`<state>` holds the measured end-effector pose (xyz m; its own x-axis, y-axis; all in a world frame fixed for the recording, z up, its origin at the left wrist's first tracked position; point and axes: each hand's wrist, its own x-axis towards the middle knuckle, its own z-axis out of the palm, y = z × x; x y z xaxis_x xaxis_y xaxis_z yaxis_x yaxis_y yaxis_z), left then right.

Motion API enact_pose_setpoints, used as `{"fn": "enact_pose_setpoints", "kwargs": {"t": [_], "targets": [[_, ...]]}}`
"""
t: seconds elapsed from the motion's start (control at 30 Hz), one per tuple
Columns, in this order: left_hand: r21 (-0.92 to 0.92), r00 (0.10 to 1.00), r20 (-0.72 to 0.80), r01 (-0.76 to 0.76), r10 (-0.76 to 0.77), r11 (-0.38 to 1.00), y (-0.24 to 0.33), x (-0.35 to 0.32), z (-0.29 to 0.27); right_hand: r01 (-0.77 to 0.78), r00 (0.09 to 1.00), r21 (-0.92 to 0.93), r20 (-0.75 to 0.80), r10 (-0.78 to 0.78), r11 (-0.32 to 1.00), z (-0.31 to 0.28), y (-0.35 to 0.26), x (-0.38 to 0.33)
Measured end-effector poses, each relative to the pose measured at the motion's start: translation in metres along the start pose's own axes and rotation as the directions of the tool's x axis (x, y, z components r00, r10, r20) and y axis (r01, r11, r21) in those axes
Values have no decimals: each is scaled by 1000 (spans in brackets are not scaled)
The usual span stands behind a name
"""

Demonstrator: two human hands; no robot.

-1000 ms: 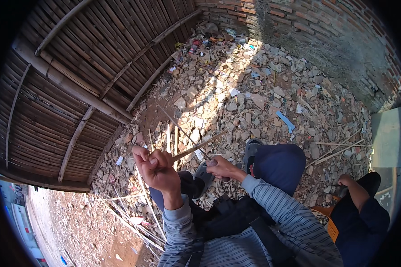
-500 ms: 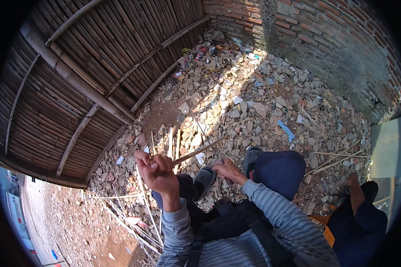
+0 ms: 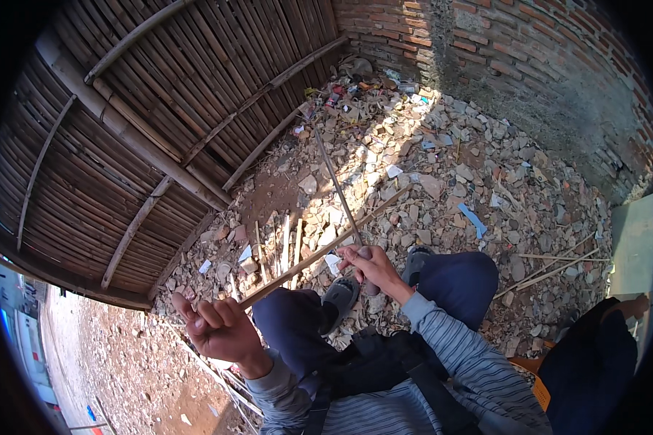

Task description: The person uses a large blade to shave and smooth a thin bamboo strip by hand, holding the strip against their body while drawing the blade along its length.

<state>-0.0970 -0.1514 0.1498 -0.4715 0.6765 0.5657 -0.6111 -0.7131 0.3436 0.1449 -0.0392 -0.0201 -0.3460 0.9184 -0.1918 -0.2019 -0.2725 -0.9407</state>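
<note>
A long bamboo strip slants from lower left up to the right across my knees. My left hand is closed at its lower end, knuckles up, over the ground at the left. In my right hand is the handle of a long-bladed knife, seen nearly edge-on. Its narrow dark blade points away and to the left, crossing the strip just beyond my right fingers. Whether blade and strip touch, I cannot tell. My right hand hovers between my two sandalled feet.
Rubble covers the ground. A bamboo wall stands left, a brick wall at the back right. Cut bamboo strips lie to the right, others upright-looking ahead and beside my left arm. A person in dark clothes sits close at right.
My left hand has moved left and down, bringing the strip across more fully. My right hand has shifted slightly right; the knife blade shows more broadly. The person at right has moved an arm.
</note>
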Motion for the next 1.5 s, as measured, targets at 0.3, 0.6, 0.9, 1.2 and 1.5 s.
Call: {"fn": "enact_pose_setpoints", "kwargs": {"t": [0.3,0.6,0.9,1.2,1.5], "targets": [[162,982,-175,106,-77,981,-13,-37,-13,178,980,380,-154,-127,908,-9,-87,11],[909,716,-295,414,-633,44,40,-5,-31,211,972,-20,-100,-212,977,-46,-153,37],[977,649,-54,-121,-758,-174,-101,46,12,228,960,-201,-115,-254,953,-67,-146,68],[760,236,-115,647,-965,67,-217,32,-47,195,938,-382,-196,-285,903,-119,-145,88],[507,245,-157,851,-957,135,-217,32,-33,189,869,-928,6,-495,320,-101,-129,76]]}}
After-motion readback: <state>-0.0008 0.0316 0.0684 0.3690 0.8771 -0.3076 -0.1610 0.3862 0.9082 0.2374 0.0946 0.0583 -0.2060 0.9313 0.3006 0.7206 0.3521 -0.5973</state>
